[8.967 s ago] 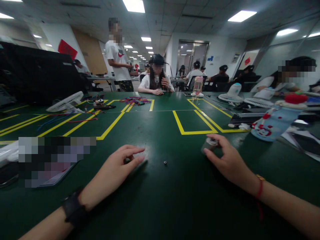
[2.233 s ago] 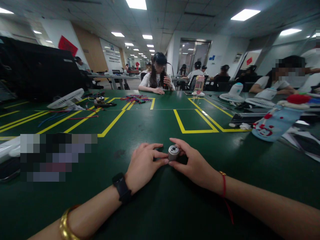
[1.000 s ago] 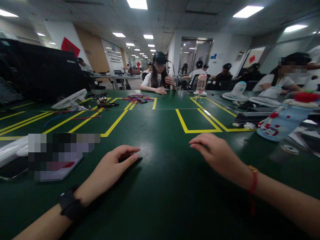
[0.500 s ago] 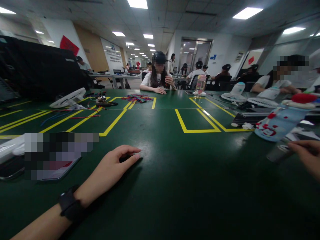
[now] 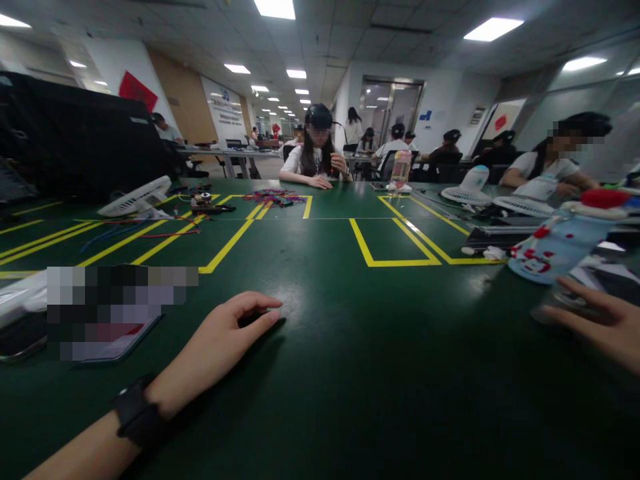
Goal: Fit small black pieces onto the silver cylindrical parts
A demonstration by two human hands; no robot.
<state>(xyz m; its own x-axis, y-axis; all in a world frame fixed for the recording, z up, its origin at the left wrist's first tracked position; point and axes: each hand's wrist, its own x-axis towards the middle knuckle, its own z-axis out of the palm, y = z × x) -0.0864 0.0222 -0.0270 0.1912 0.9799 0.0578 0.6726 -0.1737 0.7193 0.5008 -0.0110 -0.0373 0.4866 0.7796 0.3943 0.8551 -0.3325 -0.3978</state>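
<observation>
My left hand point(image 5: 227, 333) rests on the green table point(image 5: 320, 393), with a black band point(image 5: 140, 410) on the wrist. Its thumb and index fingertips come together; a tiny pale thing may be between them, too small to name. At the right edge, my right hand point(image 5: 607, 323) has thumb and index finger apart, one on each side of a small grey cylinder point(image 5: 545, 312). The hand partly hides the cylinder, and I cannot tell whether the fingers touch it. Just behind stands a light blue bottle point(image 5: 560, 243) with a red top.
A phone-like flat object point(image 5: 115, 350) lies left of my left hand. White fans point(image 5: 140, 197) and loose wires are at the far left, more fans point(image 5: 467, 193) at the right. A colourful pile point(image 5: 275, 197) lies before a seated person point(image 5: 307, 157). Yellow tape point(image 5: 400, 263) marks the table.
My right hand has moved left over the grey cylinder, and its thumb and index finger have spread apart. My left hand stays in place.
</observation>
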